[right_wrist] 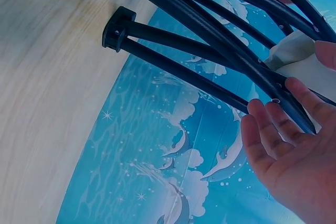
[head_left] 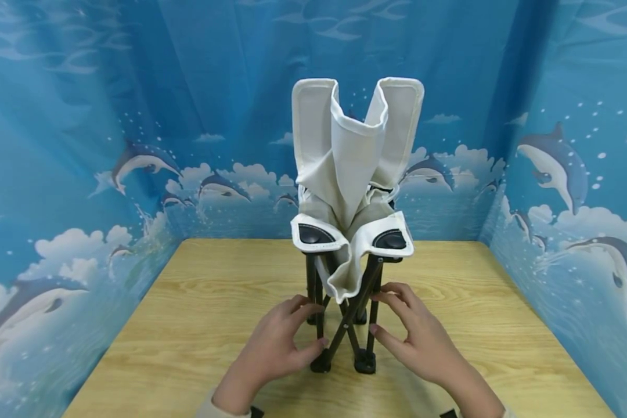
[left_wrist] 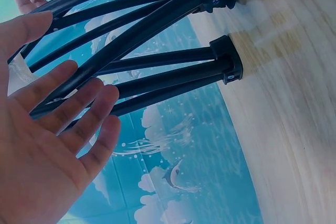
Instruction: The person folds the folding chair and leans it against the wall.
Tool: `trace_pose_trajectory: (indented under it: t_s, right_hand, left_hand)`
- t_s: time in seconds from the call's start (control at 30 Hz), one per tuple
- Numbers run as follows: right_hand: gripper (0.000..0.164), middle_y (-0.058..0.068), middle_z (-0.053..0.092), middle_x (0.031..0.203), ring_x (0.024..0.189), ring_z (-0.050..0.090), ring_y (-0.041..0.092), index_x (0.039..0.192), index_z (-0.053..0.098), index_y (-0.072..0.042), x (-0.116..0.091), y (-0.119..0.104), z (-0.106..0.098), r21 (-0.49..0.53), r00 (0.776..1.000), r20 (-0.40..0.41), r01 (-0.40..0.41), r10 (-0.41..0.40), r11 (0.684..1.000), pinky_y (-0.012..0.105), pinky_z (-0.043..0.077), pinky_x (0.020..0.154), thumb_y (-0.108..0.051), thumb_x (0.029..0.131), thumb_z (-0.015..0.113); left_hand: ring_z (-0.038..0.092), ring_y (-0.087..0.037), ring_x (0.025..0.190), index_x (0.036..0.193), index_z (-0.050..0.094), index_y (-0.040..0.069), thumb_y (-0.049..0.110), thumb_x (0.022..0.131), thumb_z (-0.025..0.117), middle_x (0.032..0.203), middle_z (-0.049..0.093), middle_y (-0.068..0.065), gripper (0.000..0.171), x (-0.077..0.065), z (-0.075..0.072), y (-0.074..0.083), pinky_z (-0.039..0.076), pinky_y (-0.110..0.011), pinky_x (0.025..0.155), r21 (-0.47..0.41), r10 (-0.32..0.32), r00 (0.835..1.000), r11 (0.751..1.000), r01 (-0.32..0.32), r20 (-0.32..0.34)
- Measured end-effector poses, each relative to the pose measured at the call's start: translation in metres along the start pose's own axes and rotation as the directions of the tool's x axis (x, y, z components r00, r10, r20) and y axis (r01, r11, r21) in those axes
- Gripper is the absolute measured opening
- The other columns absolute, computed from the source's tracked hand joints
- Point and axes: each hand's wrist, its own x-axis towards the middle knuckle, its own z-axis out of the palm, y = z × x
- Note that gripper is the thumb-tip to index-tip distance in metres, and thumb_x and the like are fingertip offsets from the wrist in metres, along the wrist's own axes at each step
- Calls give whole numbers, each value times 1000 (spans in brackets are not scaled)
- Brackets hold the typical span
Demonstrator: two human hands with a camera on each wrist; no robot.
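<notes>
A small folding chair [head_left: 359, 157] with white fabric and dark tube legs stands upright on the table, partly folded, its seat cloth sagging in creases. Dark corner patches [head_left: 389, 239] sit at the front of the seat. My left hand [head_left: 278, 337] is beside the left legs, fingers loosely spread; in the left wrist view its fingertips lie against or very near the dark tubes [left_wrist: 157, 74]. On the other side, my right hand [head_left: 420, 337] has its fingers and thumb at the right legs. In the right wrist view the right fingers [right_wrist: 257, 135] look extended, not wrapped round a tube.
Below the chair is a wood-grain table [head_left: 214, 278]. A blue curtain [head_left: 214, 116] printed with dolphins and clouds surrounds its back and sides. The black plastic feet [head_left: 365, 363] of the chair rest on the tabletop between the hands.
</notes>
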Motion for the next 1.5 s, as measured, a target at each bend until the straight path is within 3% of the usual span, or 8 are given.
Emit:
trace_pose_trajectory:
  t_s: [0.3,0.67,0.83,1.0,1.13,1.3,1.5]
  right_hand:
    - [45,-8,57,142,124,64,19,138,64,-29,-3,3,5,-14,998,57,-19,20,1000,50,59,91,-36,96,78]
    - [44,-15,59,136,122,64,13,135,67,-27,-7,5,10,-14,996,91,-14,15,1000,46,60,92,-32,94,80]
    - [44,-18,58,135,119,65,10,134,65,-35,-9,6,13,-9,994,109,-9,10,1000,42,61,91,-34,93,81]
    - [42,-19,57,135,116,67,10,134,65,-38,-10,5,14,-7,990,136,-18,18,1000,38,61,88,-39,94,79]
    - [42,-19,57,135,114,67,10,134,66,-36,-11,5,16,6,987,157,-35,33,999,36,61,87,-42,94,79]
    - [45,-18,57,134,112,68,15,136,68,-27,-13,7,18,20,984,173,-44,40,999,35,60,86,-43,95,79]
    - [46,-17,59,132,112,68,15,136,69,-25,-13,8,20,20,976,210,-69,63,997,34,60,85,-45,96,77]
  left_hand:
    - [71,-9,94,124,73,16,39,88,81,114,75,2,44,-1,1,2,61,-32,80,-1,-7,999,1000,7,37]
    - [70,-5,86,124,74,17,38,86,83,112,76,5,45,-3,4,1,59,-28,72,27,8,999,1000,-9,38]
    - [67,-3,82,125,74,19,38,86,84,112,77,5,45,-4,6,1,56,-26,70,19,-18,998,1000,16,64]
    - [72,-9,86,128,73,18,38,88,83,114,77,4,46,-5,6,1,60,-31,74,9,-55,991,998,54,122]
    - [73,-12,88,131,72,17,38,90,81,117,77,2,47,-5,5,1,60,-32,76,-3,-77,985,997,79,154]
    - [71,-6,88,134,70,19,37,92,80,122,76,3,48,-7,7,0,60,-28,75,-27,-87,979,995,94,186]
    - [72,-7,91,138,68,20,39,94,77,128,74,4,48,-8,8,0,61,-29,77,-32,-103,967,993,114,235]
